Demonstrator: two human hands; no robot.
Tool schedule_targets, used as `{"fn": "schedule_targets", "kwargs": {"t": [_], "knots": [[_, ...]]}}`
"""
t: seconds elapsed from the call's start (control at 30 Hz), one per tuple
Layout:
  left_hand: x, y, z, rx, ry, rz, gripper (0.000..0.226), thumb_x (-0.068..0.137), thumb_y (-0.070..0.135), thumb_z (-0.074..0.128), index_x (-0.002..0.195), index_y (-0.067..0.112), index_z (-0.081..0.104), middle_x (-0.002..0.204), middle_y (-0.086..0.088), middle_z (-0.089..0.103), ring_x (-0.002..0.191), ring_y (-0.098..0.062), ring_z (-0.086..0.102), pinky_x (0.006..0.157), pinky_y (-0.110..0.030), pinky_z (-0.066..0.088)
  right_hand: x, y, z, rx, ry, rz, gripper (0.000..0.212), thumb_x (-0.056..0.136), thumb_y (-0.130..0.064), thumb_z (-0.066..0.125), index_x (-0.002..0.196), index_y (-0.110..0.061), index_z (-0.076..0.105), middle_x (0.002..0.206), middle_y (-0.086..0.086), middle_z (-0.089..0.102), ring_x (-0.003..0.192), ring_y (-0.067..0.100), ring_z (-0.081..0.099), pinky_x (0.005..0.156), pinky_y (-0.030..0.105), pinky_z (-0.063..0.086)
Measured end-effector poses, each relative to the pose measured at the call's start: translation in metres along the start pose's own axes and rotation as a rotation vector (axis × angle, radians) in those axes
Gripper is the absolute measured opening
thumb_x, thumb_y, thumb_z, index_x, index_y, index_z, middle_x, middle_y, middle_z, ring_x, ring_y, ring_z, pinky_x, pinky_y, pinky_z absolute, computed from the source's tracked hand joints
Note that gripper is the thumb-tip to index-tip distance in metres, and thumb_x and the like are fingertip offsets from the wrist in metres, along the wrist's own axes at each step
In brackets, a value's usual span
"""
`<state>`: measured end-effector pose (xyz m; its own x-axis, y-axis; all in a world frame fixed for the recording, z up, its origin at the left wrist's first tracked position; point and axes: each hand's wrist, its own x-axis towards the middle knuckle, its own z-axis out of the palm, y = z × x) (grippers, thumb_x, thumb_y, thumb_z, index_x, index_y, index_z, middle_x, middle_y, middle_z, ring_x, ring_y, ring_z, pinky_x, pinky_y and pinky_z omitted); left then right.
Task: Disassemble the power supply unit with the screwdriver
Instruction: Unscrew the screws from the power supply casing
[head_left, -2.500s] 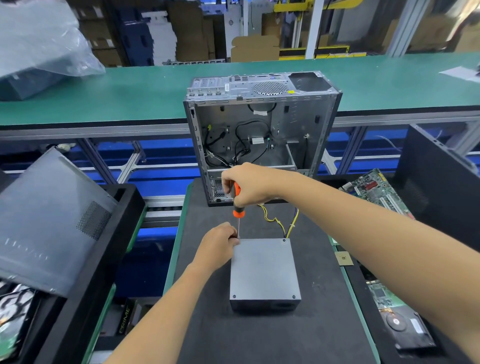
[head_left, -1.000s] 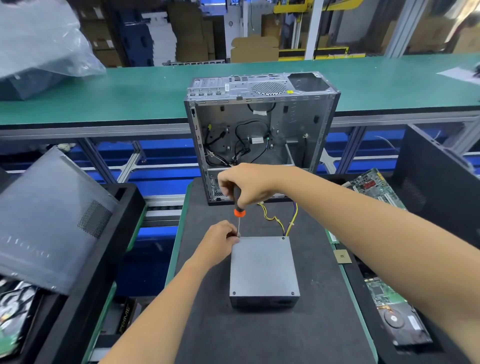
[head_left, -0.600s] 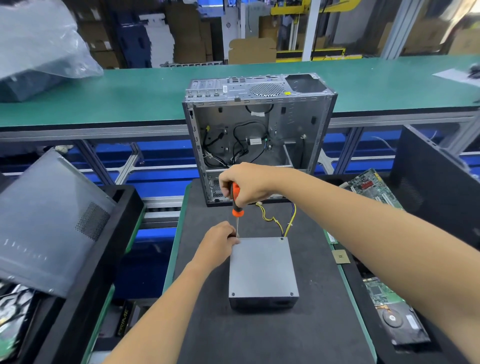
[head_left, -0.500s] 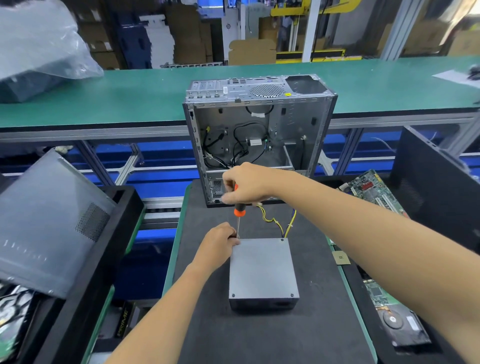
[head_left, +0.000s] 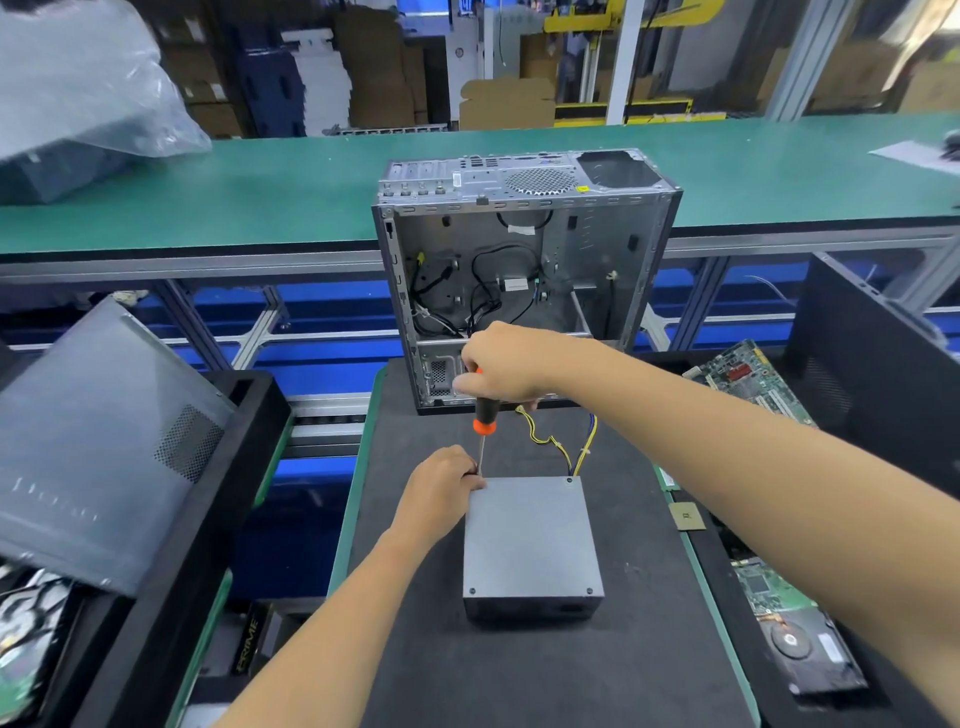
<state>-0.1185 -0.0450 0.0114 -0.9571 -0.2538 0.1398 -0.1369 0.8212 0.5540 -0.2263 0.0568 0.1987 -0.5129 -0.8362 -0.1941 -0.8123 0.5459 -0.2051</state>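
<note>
Two hands are seen at work over a grey power supply box (head_left: 531, 540), which lies flat on the dark mat (head_left: 524, 675) of the bench, close to the middle of the view. The right hand (head_left: 506, 366) is closed around the handle of an orange and black screwdriver (head_left: 484, 415), held nearly upright, with the thin shaft pointing down to the box corner at 11 o'clock. The left hand (head_left: 441, 486) is rested against that same corner, its fingers curled beside the shaft near the tip; whether the shaft is pinched or only steadied cannot be told. Screws are seen in the other three corners of the lid. Yellow and blue wires (head_left: 566, 441) are led out from the box corner at 1 o'clock. An open computer case (head_left: 524, 270) is stood on the mat at 12 o'clock from the box, with loose black cables inside. A grey side panel (head_left: 98, 447) is leaned in a black bin at 9 o'clock. Green circuit boards (head_left: 748, 379) are laid at 3 o'clock, and a hard drive (head_left: 805, 644) at 4 o'clock.
</note>
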Motion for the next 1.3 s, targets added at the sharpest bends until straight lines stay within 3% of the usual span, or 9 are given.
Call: {"fn": "schedule_targets", "kwargs": {"t": [0.2, 0.4, 0.53, 0.67, 0.73, 0.9, 0.97, 1.07, 1.3], "knots": [[0.003, -0.004, 0.0, 0.027, 0.006, 0.042, 0.013, 0.09, 0.015, 0.062, 0.078, 0.009, 0.06, 0.083, 0.003, 0.052, 0.08, -0.016, 0.049, 0.072, -0.028, 0.042, -0.01, 0.009, -0.011, 0.211, -0.047, -0.009, 0.015, 0.082, -0.023, 0.064, 0.079, -0.01, 0.057, 0.076, 0.005, 0.07, 0.047, 0.016, 0.068, 0.052, 0.025, 0.048], [0.008, -0.02, -0.013, -0.114, 0.034, -0.051, 0.013, 0.084, 0.001, 0.064, 0.077, 0.012, 0.061, 0.072, 0.008, 0.058, 0.068, -0.01, 0.052, 0.066, -0.022, 0.039, -0.01, 0.011, 0.0, 0.085, -0.394, 0.147, 0.034, 0.086, -0.025, 0.069, 0.102, 0.005, 0.062, 0.066, 0.01, 0.068, 0.046, 0.02, 0.063, 0.049, 0.026, 0.057], [0.013, -0.034, -0.028, -0.345, -0.004, -0.213, 0.027, 0.077, -0.005, 0.069, 0.064, 0.018, 0.063, 0.056, 0.003, 0.063, 0.051, -0.01, 0.056, 0.058, -0.024, 0.052, -0.008, 0.016, 0.008, 0.076, -0.348, 0.14, 0.028, 0.09, -0.026, 0.062, 0.102, 0.0, 0.062, 0.071, 0.008, 0.066, 0.057, 0.026, 0.065, 0.059, 0.031, 0.059], [0.012, -0.054, -0.034, -0.501, 0.002, -0.346, 0.025, 0.078, -0.009, 0.069, 0.067, 0.012, 0.065, 0.058, -0.001, 0.064, 0.054, -0.018, 0.059, 0.063, -0.034, 0.056, -0.004, 0.021, 0.012, 0.078, -0.253, 0.116, 0.033, 0.09, -0.034, 0.062, 0.1, -0.002, 0.062, 0.08, 0.011, 0.069, 0.049, 0.019, 0.064, 0.049, 0.022, 0.051], [0.009, -0.062, -0.03, -0.442, -0.014, -0.391, 0.022, 0.077, -0.007, 0.07, 0.068, 0.012, 0.064, 0.063, -0.007, 0.065, 0.058, -0.018, 0.059, 0.064, -0.035, 0.053, -0.002, 0.023, 0.015, 0.066, -0.194, 0.11, 0.038, 0.09, -0.039, 0.061, 0.098, -0.002, 0.062, 0.078, 0.012, 0.069, 0.046, 0.018, 0.063, 0.049, 0.021, 0.045], [0.005, -0.073, -0.014, -0.282, 0.007, -0.437, 0.02, 0.083, -0.004, 0.062, 0.087, 0.014, 0.069, 0.071, -0.002, 0.066, 0.065, -0.013, 0.059, 0.064, -0.02, 0.046, 0.003, 0.03, 0.026, 0.08, -0.184, 0.121, 0.045, 0.091, -0.041, 0.06, 0.098, 0.003, 0.062, 0.08, 0.016, 0.067, 0.042, 0.018, 0.059, 0.043, 0.018, 0.039], [0.005, -0.077, -0.011, -0.185, 0.021, -0.421, 0.015, 0.083, 0.0, 0.066, 0.083, 0.014, 0.072, 0.07, 0.004, 0.067, 0.066, -0.007, 0.06, 0.066, -0.018, 0.043, 0.004, 0.032, 0.031, 0.066, -0.207, 0.117, 0.046, 0.091, -0.041, 0.059, 0.098, 0.004, 0.063, 0.084, 0.018, 0.069, 0.054, 0.025, 0.065, 0.045, 0.02, 0.039], [0.004, -0.082, -0.007, -0.087, 0.001, -0.402, 0.015, 0.08, 0.001, 0.069, 0.073, 0.013, 0.069, 0.074, 0.003, 0.065, 0.073, -0.014, 0.06, 0.069, -0.022, 0.042, 0.005, 0.034, 0.036, 0.055, -0.231, 0.113, 0.045, 0.09, -0.041, 0.059, 0.099, 0.003, 0.063, 0.091, 0.02, 0.07, 0.073, 0.032, 0.07, 0.052, 0.024, 0.042], [0.009, -0.091, -0.009, -0.047, -0.12, -0.423, 0.011, 0.076, 0.0, 0.075, 0.075, 0.009, 0.07, 0.077, -0.001, 0.059, 0.072, -0.019, 0.059, 0.07, -0.023, 0.043, 0.007, 0.036, 0.041, 0.048, -0.253, 0.116, 0.046, 0.09, -0.041, 0.058, 0.102, 0.003, 0.062, 0.084, 0.017, 0.07, 0.074, 0.033, 0.071, 0.052, 0.025, 0.042]]}}
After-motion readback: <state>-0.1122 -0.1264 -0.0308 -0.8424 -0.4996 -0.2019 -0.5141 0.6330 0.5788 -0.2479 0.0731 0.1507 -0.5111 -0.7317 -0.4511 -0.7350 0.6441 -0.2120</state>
